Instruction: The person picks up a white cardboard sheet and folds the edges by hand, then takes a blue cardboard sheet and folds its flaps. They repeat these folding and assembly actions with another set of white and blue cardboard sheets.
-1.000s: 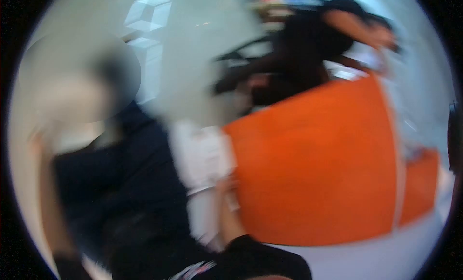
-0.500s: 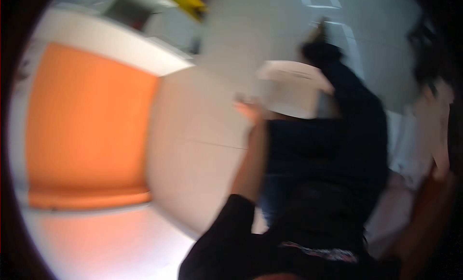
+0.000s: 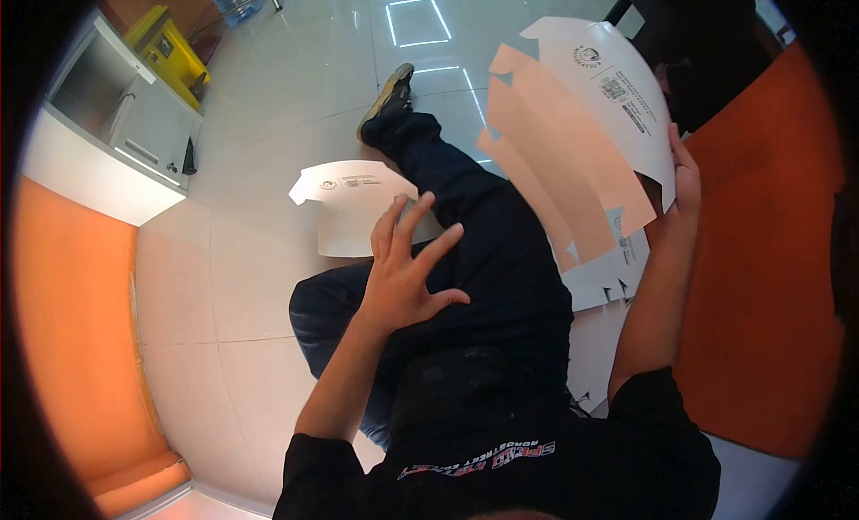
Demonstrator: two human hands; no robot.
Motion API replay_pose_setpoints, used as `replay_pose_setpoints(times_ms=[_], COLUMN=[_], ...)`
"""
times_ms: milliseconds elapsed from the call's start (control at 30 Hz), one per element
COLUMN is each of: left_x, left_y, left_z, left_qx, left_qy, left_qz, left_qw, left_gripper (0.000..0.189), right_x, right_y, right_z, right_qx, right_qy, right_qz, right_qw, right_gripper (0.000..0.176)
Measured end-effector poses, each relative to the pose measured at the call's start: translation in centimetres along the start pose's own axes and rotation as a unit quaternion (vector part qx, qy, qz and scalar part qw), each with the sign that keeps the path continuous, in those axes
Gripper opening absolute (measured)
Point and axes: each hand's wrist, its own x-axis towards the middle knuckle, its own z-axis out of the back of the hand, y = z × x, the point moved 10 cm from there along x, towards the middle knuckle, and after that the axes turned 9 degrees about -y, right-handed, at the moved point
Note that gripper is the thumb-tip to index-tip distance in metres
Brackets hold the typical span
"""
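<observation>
Right hand (image 3: 684,175) at the edge of a large printed cardboard sheet (image 3: 595,86), left hand (image 3: 407,274) empty.

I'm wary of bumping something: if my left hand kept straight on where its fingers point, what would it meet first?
Probably your outstretched right leg, in line beyond the fingers of the left hand; the hand's height is unclear, so it might pass over.

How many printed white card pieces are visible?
3: the floor piece, the held piece in the right hand, the lower piece beside the thigh. More may be hidden underneath.
</observation>
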Motion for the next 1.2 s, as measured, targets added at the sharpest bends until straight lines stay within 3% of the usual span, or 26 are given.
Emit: replay_pose_setpoints(times_ms=[67, 133, 200, 267, 300, 400, 433, 500, 533, 567, 600, 633, 667, 733, 833, 867, 933, 1000, 1067, 1100, 1133, 1200], left_x=[0.3, 0.3, 1.6, 3.0, 3.8, 8.0, 8.6, 9.2, 9.2, 8.9, 8.5, 7.6, 7.2, 4.0, 2.3, 2.4, 1.8, 1.7, 1.7, 1.8, 1.7, 0.9], left_y=[-0.1, -3.3, -6.0, -6.5, -6.7, -6.6, -6.2, -4.7, -4.6, -4.0, -3.2, -2.1, -1.3, -0.2, 0.2, 0.0, -0.2, -0.2, -1.4, -1.5, -1.9, -1.6], left_z=[-1.8, -2.9, -3.0, -2.2, -2.5, -3.2, -2.9, -2.8, -2.3, -2.3, -2.5, -3.6, -3.5, -7.3, -9.3, -10.0, -10.6, -11.1, -11.8, -12.0, -12.4, -13.2], left_qx=[0.026, -0.042, -0.088, -0.21, -0.201, -0.201, -0.198, -0.266, -0.266, -0.278, -0.289, -0.286, -0.286, -0.376, -0.43, -0.449, -0.441, -0.398, -0.41, -0.41, -0.411, -0.49], left_qy=[0.021, 0.044, 0.025, 0.001, -0.003, -0.078, -0.082, -0.065, -0.066, -0.039, -0.012, 0.046, 0.044, 0.204, 0.204, 0.221, 0.284, 0.331, 0.373, 0.376, 0.376, 0.313], left_qz=[-0.034, -0.023, -0.015, 0.043, 0.037, 0.07, 0.068, 0.107, 0.107, 0.136, 0.166, 0.195, 0.2, 0.327, 0.337, 0.281, 0.312, 0.303, 0.291, 0.292, 0.293, 0.407], left_qw=[0.999, 0.998, 0.996, 0.977, 0.979, 0.974, 0.974, 0.956, 0.956, 0.95, 0.943, 0.937, 0.936, 0.843, 0.812, 0.819, 0.792, 0.8, 0.78, 0.778, 0.777, 0.705], left_gripper=[0.094, 0.095, 0.102, 0.11, 0.112, 0.068, 0.068, 0.031, 0.031, 0.023, 0.016, 0.019, 0.019, 0.027, 0.038, 0.046, 0.046, 0.052, 0.052, 0.051, 0.051, 0.046], right_x=[1.5, 0.3, -1.5, -4.7, -4.8, -5.7, -6.4, -8.3, -8.6, -10.2, -12.0, -12.4, -12.7, -15.2, -14.0, -14.3, -14.2, -13.8, -14.3, -14.0, -13.9, -13.2], right_y=[-1.0, -0.9, -0.5, 0.1, -0.2, 0.5, 0.4, 2.5, 2.3, 4.2, 5.1, 4.2, 3.3, -1.7, -4.5, -4.7, -4.7, -4.8, -4.5, -3.9, -3.8, -2.2], right_z=[0.5, 1.8, 0.7, -1.4, -2.5, -3.8, -4.8, -5.7, -5.2, -5.0, -4.9, -6.2, -5.4, -11.4, -10.4, -10.3, -10.0, -9.2, -8.9, -8.2, -7.6, -5.7], right_qx=[0.025, 0.041, 0.045, 0.05, 0.083, 0.102, 0.102, 0.113, 0.113, -0.006, -0.124, -0.242, -0.244, -0.558, -0.596, -0.603, -0.648, -0.65, -0.655, -0.65, -0.651, -0.485], right_qy=[0.017, -0.025, -0.04, -0.118, -0.063, -0.064, -0.059, -0.074, -0.073, -0.038, -0.001, 0.08, 0.083, 0.16, 0.182, 0.186, 0.152, 0.154, 0.193, 0.181, 0.182, 0.157], right_qz=[-0.031, -0.045, -0.018, 0.05, 0.045, 0.067, 0.067, 0.169, 0.17, 0.321, 0.459, 0.474, 0.47, 0.488, 0.468, 0.457, 0.412, 0.392, 0.431, 0.4, 0.398, 0.359], right_qw=[0.999, 0.998, 0.998, 0.991, 0.994, 0.991, 0.991, 0.976, 0.976, 0.946, 0.88, 0.843, 0.844, 0.652, 0.627, 0.627, 0.622, 0.632, 0.59, 0.621, 0.62, 0.782], right_gripper=[0.045, 0.045, 0.042, 0.041, 0.045, 0.048, 0.048, 0.045, 0.045, 0.042, 0.04, 0.038, 0.038, 0.039, 0.044, 0.044, 0.042, 0.046, 0.054, 0.048, 0.048, 0.032])
